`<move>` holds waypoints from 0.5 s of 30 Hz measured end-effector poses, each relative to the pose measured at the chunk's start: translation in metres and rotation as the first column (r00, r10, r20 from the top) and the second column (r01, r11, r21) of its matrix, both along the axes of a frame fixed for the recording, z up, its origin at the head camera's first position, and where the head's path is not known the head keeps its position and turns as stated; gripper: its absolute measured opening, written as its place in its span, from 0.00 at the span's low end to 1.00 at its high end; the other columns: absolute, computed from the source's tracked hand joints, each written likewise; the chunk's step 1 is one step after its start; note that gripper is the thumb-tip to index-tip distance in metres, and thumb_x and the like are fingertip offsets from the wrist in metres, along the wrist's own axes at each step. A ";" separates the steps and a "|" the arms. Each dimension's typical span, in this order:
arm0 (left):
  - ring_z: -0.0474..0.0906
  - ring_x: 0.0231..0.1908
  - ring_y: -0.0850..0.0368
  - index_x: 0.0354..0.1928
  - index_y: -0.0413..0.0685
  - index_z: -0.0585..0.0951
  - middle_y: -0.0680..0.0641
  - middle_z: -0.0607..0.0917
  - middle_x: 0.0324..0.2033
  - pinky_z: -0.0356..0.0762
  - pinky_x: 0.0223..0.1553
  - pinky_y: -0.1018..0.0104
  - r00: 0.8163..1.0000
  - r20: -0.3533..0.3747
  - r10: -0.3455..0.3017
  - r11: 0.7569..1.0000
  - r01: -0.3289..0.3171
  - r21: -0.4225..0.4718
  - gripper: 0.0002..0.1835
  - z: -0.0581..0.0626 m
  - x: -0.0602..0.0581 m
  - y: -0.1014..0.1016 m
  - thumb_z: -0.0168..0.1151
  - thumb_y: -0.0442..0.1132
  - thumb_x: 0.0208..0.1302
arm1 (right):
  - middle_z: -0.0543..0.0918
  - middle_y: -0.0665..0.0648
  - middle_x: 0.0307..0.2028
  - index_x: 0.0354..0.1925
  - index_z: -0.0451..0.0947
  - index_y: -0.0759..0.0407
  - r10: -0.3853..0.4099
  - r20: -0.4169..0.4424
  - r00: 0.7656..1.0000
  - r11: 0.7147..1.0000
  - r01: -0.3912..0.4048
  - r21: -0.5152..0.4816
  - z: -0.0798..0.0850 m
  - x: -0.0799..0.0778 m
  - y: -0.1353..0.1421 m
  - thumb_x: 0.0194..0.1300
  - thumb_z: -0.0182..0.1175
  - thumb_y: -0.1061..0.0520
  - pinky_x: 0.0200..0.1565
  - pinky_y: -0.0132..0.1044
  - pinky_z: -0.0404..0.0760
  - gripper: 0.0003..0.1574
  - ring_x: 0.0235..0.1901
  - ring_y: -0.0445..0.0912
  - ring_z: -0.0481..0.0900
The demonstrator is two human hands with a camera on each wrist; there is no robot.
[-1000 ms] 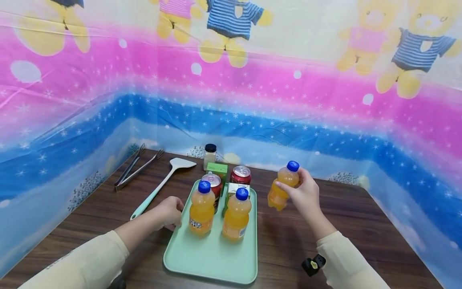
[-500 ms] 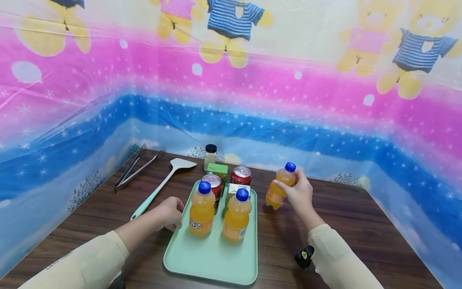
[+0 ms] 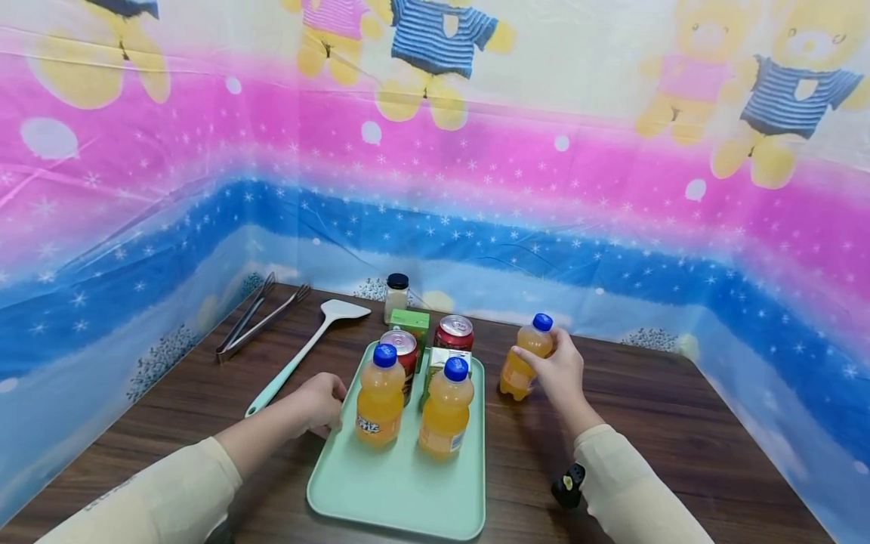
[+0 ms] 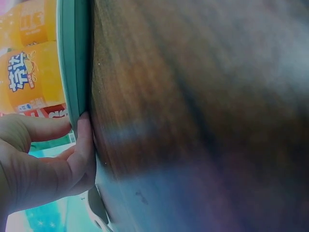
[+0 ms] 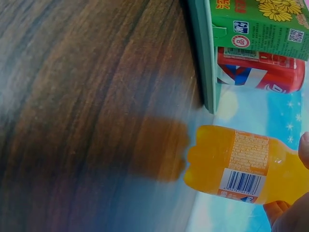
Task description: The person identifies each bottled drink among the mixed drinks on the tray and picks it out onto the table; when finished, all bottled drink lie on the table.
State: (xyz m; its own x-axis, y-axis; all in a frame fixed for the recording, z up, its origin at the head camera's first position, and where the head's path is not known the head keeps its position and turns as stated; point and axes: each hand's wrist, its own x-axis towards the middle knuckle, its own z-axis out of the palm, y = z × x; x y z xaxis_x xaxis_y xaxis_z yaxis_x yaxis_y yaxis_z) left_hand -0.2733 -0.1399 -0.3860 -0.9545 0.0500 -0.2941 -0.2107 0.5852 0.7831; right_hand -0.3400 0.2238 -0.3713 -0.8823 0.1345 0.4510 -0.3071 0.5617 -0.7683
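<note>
My right hand [image 3: 559, 366] grips a bottle of orange soda [image 3: 523, 366] with a blue cap, to the right of the tray. In the right wrist view that soda bottle [image 5: 241, 164] has its base close to the tabletop; I cannot tell whether it touches. My left hand [image 3: 321, 402] pinches the left rim of the pale green tray [image 3: 397, 502], thumb inside and finger outside in the left wrist view. On the tray two more orange soda bottles [image 3: 379, 404] [image 3: 445, 415] stand upright side by side. Behind them are red cans [image 3: 401, 347] [image 3: 454, 332] and green drink cartons [image 3: 411, 323] [image 3: 438, 361].
A white spatula [image 3: 299, 363] with a mint handle lies left of the tray. Metal tongs [image 3: 254, 329] rest farther left. Behind the tray stands a small jar [image 3: 396, 298] with a black lid. Patterned cloth [image 3: 476, 219] walls in the dark wooden table [image 3: 652, 423].
My right hand has moved slightly left and down with its soda bottle, which now stands more upright. The left hand has stayed on the tray rim.
</note>
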 end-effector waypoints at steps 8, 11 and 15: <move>0.77 0.29 0.49 0.42 0.31 0.71 0.39 0.74 0.30 0.82 0.26 0.58 1.000 -0.019 -0.008 1.000 0.008 0.018 0.18 -0.002 0.000 -0.001 0.60 0.16 0.48 | 0.75 0.63 0.50 0.57 0.64 0.63 0.021 0.019 1.000 1.000 -0.021 0.016 -0.001 -0.001 -0.002 0.53 0.70 0.48 0.49 0.52 0.76 0.40 0.49 0.56 0.75; 0.76 0.29 0.49 0.42 0.31 0.71 0.39 0.74 0.30 0.82 0.26 0.58 1.000 -0.019 -0.011 1.000 0.011 0.018 0.18 -0.002 0.000 -0.001 0.59 0.17 0.48 | 0.75 0.63 0.49 0.57 0.65 0.63 0.025 0.026 0.999 0.999 -0.025 0.026 -0.001 -0.003 -0.002 0.53 0.70 0.49 0.49 0.52 0.77 0.40 0.48 0.56 0.76; 0.76 0.29 0.49 0.43 0.31 0.71 0.39 0.74 0.30 0.82 0.26 0.59 1.000 -0.020 -0.011 1.000 0.011 0.019 0.18 -0.003 0.001 -0.001 0.60 0.17 0.48 | 0.75 0.62 0.49 0.57 0.65 0.62 0.027 0.042 0.999 0.999 -0.028 0.042 0.000 -0.004 -0.001 0.52 0.70 0.48 0.49 0.52 0.77 0.40 0.48 0.56 0.76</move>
State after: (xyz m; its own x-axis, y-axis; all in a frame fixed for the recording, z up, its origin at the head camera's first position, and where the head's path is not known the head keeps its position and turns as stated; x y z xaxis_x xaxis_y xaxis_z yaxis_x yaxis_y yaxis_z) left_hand -0.2728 -0.1412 -0.3885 -0.9595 0.0662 -0.2739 -0.1884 0.5723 0.7981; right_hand -0.3440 0.2226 -0.3712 -0.9034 0.0915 0.4189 -0.2914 0.5858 -0.7563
